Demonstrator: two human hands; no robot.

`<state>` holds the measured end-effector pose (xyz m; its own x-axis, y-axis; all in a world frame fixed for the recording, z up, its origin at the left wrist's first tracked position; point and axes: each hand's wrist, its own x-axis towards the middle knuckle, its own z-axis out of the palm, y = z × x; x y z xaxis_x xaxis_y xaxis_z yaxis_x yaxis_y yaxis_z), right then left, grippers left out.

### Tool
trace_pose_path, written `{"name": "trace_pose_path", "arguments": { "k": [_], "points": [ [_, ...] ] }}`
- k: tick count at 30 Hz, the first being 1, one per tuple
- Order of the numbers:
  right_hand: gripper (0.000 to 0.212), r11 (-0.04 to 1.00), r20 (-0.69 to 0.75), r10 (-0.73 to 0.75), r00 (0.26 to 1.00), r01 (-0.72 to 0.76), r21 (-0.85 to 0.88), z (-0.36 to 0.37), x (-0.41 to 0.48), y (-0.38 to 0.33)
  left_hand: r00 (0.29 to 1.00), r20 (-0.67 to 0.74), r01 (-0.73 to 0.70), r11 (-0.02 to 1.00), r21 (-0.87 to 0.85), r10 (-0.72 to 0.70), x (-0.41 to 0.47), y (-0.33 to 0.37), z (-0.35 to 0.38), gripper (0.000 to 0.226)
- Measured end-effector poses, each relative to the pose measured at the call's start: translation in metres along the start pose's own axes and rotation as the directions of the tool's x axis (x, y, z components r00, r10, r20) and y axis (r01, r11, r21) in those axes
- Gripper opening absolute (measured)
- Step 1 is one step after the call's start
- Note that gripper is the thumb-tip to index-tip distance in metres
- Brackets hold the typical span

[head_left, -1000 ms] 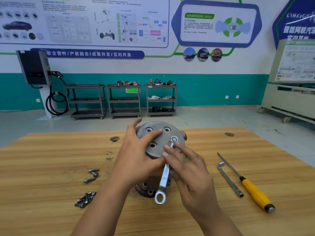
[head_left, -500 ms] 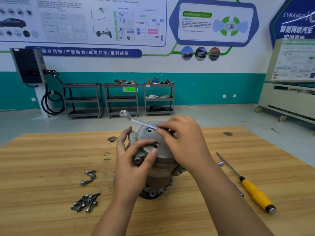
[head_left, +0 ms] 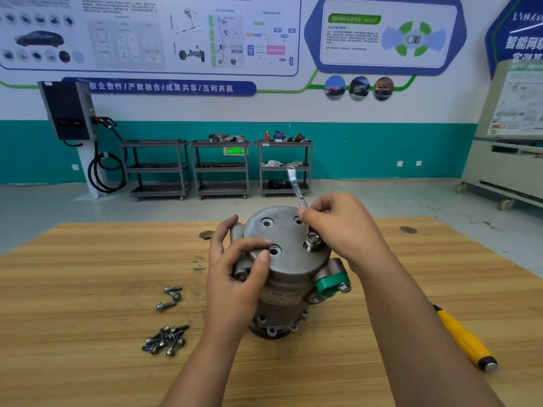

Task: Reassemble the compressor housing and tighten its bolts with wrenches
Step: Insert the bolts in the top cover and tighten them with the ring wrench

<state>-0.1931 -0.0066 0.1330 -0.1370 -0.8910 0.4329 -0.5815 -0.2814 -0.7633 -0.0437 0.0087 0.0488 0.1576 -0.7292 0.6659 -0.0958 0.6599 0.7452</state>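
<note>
Compressor housing [head_left: 289, 259] stands mid-bench [head_left: 88, 274], the left hand [head_left: 235, 274] clasping its side. The right hand [head_left: 343, 227] pinches the wrench [head_left: 297, 186] in its grip, the handle now swung beyond the housing: one bolt [head_left: 313, 238] tightening, other holes empty.

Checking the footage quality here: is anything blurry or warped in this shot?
Head view: the wrench above the right hand is slightly motion-smeared; the compressor and loose bolts are sharp; poster text is soft; the cabinet at the right edge leans, wide-lens distortion.
</note>
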Motion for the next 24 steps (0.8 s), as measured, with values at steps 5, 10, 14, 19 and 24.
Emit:
{"name": "trace_pose_path", "arguments": {
  "k": [5, 10, 14, 19, 24],
  "points": [
    [0.017, 0.961, -0.013, 0.103, 0.995, -0.096, 0.261, 0.004, -0.005, 0.013, 1.0, 0.029, 0.008, 1.0, -0.02, -0.007, 0.0, -0.001, -0.004, 0.016],
    [0.021, 0.807, -0.095, 0.251, 0.963, -0.154, 0.571, 0.009, -0.014, 0.022, 0.998, 0.064, -0.022, 1.0, 0.016, 0.02, -0.001, 0.0, -0.002, 0.018],
    [0.028, 0.594, -0.041, 0.324, 0.945, -0.169, 0.787, 0.004, -0.026, 0.028, 0.998, 0.058, -0.023, 0.999, 0.023, 0.022, 0.0, 0.001, -0.001, 0.015],
    [0.015, 0.408, -0.09, 0.185, 0.979, 0.007, 0.913, 0.014, -0.049, 0.037, 0.998, 0.052, -0.022, 0.999, 0.023, 0.021, 0.0, 0.0, 0.001, 0.016],
    [0.007, 0.592, -0.31, 0.004, 0.951, 0.247, 0.767, 0.026, -0.071, 0.048, 0.998, 0.059, -0.02, 0.999, 0.033, 0.018, 0.0, -0.001, 0.003, 0.018]
  ]
}}
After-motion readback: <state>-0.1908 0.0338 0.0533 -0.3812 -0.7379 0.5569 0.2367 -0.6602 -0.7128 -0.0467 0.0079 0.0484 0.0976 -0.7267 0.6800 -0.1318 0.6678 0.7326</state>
